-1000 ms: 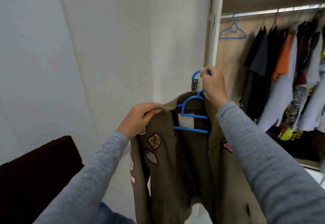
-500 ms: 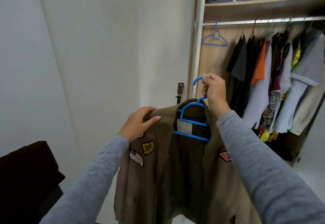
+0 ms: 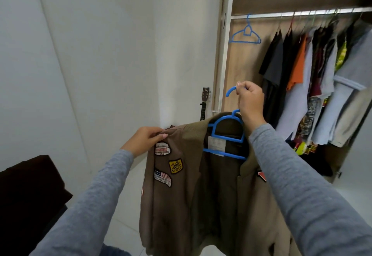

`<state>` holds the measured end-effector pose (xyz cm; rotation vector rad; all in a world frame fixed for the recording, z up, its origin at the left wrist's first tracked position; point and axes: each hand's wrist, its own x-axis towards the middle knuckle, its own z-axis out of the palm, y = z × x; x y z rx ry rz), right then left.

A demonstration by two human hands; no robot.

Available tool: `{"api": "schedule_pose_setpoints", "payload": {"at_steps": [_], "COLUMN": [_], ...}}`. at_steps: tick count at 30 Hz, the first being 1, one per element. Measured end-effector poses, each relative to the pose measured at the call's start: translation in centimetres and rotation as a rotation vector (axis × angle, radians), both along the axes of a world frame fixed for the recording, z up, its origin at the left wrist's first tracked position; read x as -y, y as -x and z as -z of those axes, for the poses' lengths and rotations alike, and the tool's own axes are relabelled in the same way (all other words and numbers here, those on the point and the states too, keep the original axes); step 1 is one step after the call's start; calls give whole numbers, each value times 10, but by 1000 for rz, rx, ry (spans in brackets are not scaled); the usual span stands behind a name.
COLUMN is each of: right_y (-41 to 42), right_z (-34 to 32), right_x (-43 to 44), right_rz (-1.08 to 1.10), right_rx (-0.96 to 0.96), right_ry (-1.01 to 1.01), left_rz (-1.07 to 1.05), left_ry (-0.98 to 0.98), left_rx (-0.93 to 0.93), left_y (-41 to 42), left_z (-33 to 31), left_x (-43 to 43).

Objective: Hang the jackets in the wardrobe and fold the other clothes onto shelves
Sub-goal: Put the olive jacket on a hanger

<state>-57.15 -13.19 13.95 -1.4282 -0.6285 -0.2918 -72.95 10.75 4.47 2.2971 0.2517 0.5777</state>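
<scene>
The wardrobe (image 3: pixel 241 70) stands open to your right. Its rail (image 3: pixel 281 15) is crowded with shirts (image 3: pixel 302 74) except at the left end, which is likely the free spot. The brown patched jacket (image 3: pixel 191 195) hangs before you, below the rail, on its blue hanger (image 3: pixel 223 153). Your right hand (image 3: pixel 250 102) curls round the hook to carry the weight, and your left hand (image 3: pixel 144 141) pinches the shoulder, probably to keep it seated.

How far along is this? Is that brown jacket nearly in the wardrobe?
Done: the jacket is already on its blue hanger. In hand: the right hand grips the hanger's hook and the left hand pinches a shoulder, both below the rail. Left: hooking it onto the rail, probably in the free stretch beside the empty hanger. The folding part isn't visible here.
</scene>
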Motion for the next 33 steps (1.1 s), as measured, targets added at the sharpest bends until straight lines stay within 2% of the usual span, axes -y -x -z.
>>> {"api": "schedule_pose_setpoints", "payload": {"at_steps": [4, 6, 8, 13, 16, 18, 22, 24, 29, 31, 33], "right_y": [0, 2, 1, -7, -7, -11, -24, -31, -57, -74, -90], "right_z": [0, 3, 5, 3, -5, -7, 0, 7, 12, 16, 32], "right_x": [-8, -8, -4, 14, 19, 24, 32, 35, 52, 66, 86], "right_rz": [-117, -153, -175, -182, -148, -119, -102, -97, -107, -48, 117], "right_rx": [-16, -19, -23, -26, 31, 49, 34, 37, 79, 119, 135], "right_ry": [49, 67, 72, 54, 65, 54, 40, 52, 52, 94, 170], "left_rz": [128, 133, 124, 158, 179, 190, 212, 177, -22, -92, -135], "left_ry": [-224, -278, -230, 47, 86, 29, -306, -411, -503, -530, -512], "left_rx": [-106, -90, -9, 102, 140, 107, -6, -51, 130, 182, 214], "left_y": [-12, -23, -29, -44, -57, -66, -83, -92, -118, -130, -144], "left_z": [-16, -16, -11, -8, -15, -21, -26, -22, -12, -14, -19], "left_x": [28, 46, 58, 77, 94, 107, 128, 139, 152, 154, 157]}}
